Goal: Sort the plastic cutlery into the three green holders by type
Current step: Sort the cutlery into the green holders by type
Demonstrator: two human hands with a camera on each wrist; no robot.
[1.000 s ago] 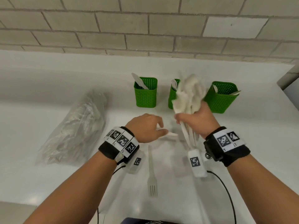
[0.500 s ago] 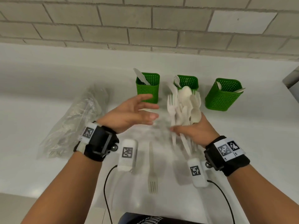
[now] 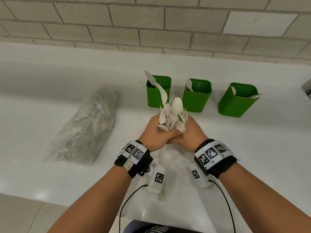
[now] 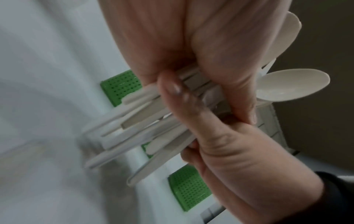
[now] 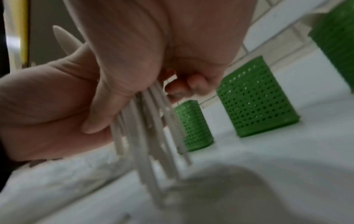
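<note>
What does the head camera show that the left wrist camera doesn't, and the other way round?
Only the head view shows the clear bag of cutlery, the lone fork lying on the counter, and the open tops of the three green holders with a few pieces inside. Only the left wrist view shows the handle ends fanning out below the grip. Both show the left hand and right hand clasping one mixed bundle of cutlery.
</note>
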